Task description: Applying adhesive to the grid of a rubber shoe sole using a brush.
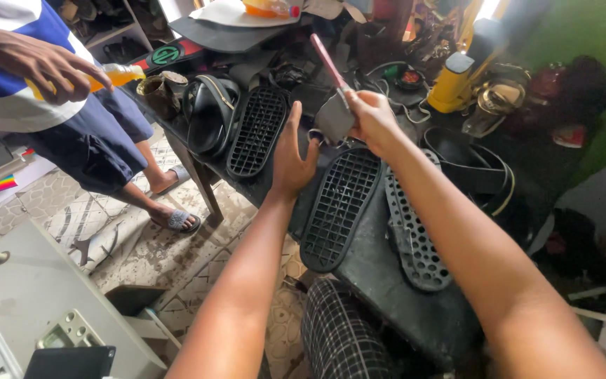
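Black rubber soles cover the dark workbench (387, 281) in front of the person. The right hand (373, 121) is closed around a pink-handled tool (329, 62) and pinches a small grey piece of material (334, 119) against it, held up above the bench. The tool's handle slants up and to the left from the fist; its working end is hidden behind the grey piece, so what kind of tool it is cannot be told for sure. The left hand (291, 153) is open, fingers straight and pointing upward, its palm facing the grey piece and just beside it, with the thumb near the piece's lower edge.

Below both hands lies a black grid-patterned sole (338, 210), bottom side up, and touching its right edge lies a grey perforated sole (412, 238). Another black grid sole (256, 131) rests further left on the bench, next to a black sandal (208, 116).

At the upper left stands another person in a blue and white shirt, whose hand (33, 62) grips an orange bottle (110, 76). A yellow container (454, 84) stands at the bench's far side.
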